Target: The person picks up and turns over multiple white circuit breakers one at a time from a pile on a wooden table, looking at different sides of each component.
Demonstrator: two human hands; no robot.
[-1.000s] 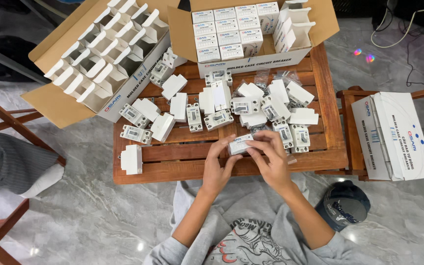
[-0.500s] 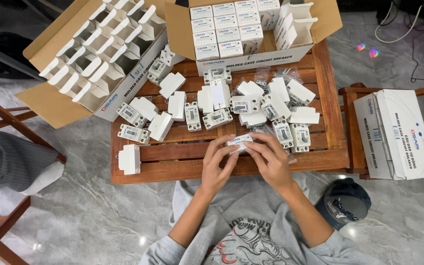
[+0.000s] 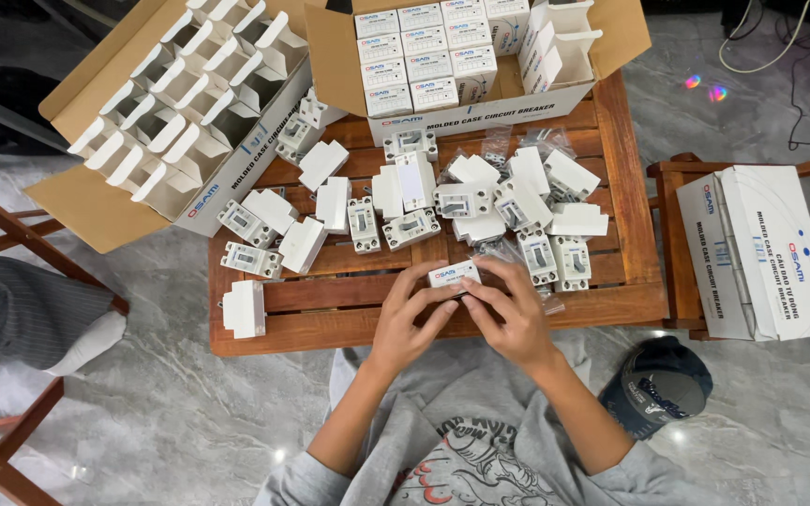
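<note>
Both hands, the left hand (image 3: 407,314) and right hand (image 3: 510,314), pinched a small white plastic breaker unit (image 3: 454,275) between their fingertips over the slatted wooden bench (image 3: 349,309) at six o'clock, label up for viewing.

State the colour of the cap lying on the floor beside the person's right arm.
Dark navy blue, seen in the head view: the cap lies on the grey marble floor.

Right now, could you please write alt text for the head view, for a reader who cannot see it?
Both hands, left hand and right hand, hold one small white box over a low wooden table. Loose white breakers and small boxes cover the table, with two open cartons behind.
</note>
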